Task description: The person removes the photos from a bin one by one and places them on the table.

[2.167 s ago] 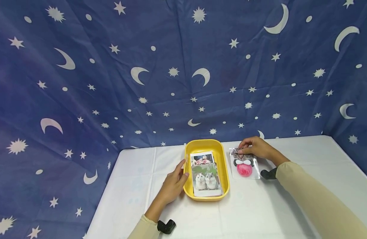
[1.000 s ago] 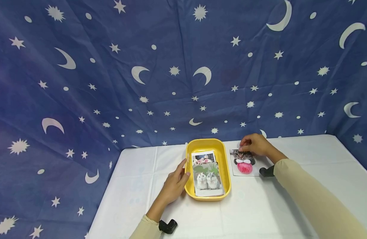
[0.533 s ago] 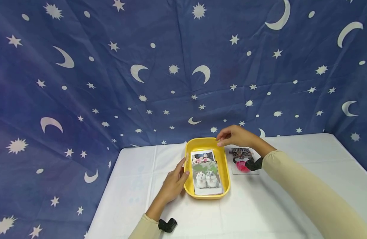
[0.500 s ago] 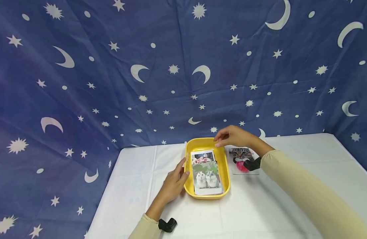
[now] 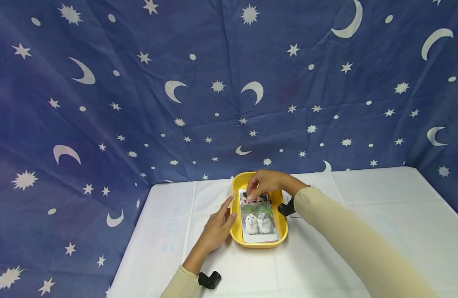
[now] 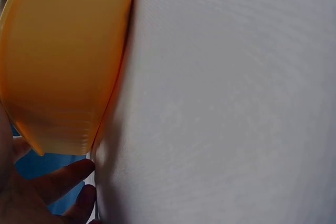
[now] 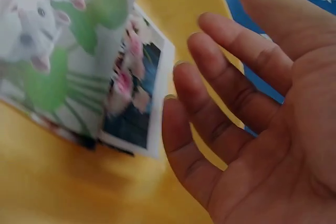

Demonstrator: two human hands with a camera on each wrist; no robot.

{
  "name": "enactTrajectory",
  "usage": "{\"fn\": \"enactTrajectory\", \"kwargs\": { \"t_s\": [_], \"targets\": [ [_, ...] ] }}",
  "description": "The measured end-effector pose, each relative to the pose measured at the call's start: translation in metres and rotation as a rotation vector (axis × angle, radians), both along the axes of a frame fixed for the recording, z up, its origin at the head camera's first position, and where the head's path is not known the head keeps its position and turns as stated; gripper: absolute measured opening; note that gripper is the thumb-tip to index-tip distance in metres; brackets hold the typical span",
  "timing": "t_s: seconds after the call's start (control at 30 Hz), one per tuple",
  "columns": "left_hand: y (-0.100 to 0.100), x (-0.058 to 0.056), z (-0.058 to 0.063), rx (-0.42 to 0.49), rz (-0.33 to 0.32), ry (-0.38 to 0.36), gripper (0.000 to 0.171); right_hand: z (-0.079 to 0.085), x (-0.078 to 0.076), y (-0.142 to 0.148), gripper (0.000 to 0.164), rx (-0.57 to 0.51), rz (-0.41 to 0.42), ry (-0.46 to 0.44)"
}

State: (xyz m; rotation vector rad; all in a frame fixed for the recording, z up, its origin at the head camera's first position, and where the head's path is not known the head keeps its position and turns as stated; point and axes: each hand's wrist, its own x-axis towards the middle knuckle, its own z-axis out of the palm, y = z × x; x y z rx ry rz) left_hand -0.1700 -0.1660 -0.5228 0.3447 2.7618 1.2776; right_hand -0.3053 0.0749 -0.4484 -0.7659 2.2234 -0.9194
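Observation:
A yellow tray holds a photo of two white hamsters, which overlaps a flower photo in the tray. My left hand rests at the tray's left side, thumb by the rim; in the left wrist view its fingers spread beside the yellow wall. Over the far part of the tray reaches my right hand, its fingertips close above the flower photo. The right wrist view shows those fingers loosely bent with nothing between them. A cat photo lies right of the tray, mostly hidden under the right wrist.
A white cloth covers the table. Behind and to the left hangs a dark blue curtain with moons and stars. Black wrist mounts stick out from both wrists.
My right hand has let go of the cat photo on the table and moved left, over the tray and down toward the flower photo. The left hand has stayed at the tray's side.

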Motion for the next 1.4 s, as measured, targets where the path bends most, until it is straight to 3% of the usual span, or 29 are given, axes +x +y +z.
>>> {"fn": "enactTrajectory", "kwargs": {
  "t_s": [0.13,0.37,0.7,0.93,1.17,1.4],
  "targets": [
    [0.0,0.0,0.0,0.002,-0.006,0.007,0.058,-0.01,0.002,-0.01,0.022,0.022,0.015,-0.036],
    [0.001,0.0,0.0,0.0,-0.01,0.007,0.059,-0.024,0.002,-0.014,0.022,0.047,0.008,-0.013],
    [0.002,0.0,0.0,-0.007,-0.002,0.004,0.058,-0.03,0.005,-0.014,0.031,0.126,-0.007,0.01],
    [0.001,0.0,0.0,-0.004,-0.006,0.002,0.059,-0.028,0.008,-0.018,0.024,0.196,0.037,0.057],
    [0.0,0.0,0.0,-0.001,-0.003,0.004,0.059,-0.018,0.014,-0.023,0.021,0.119,0.038,0.042],
    [0.0,0.0,0.0,0.005,0.005,0.009,0.059,-0.014,0.018,-0.023,0.017,0.053,0.023,0.135]
  ]
}}
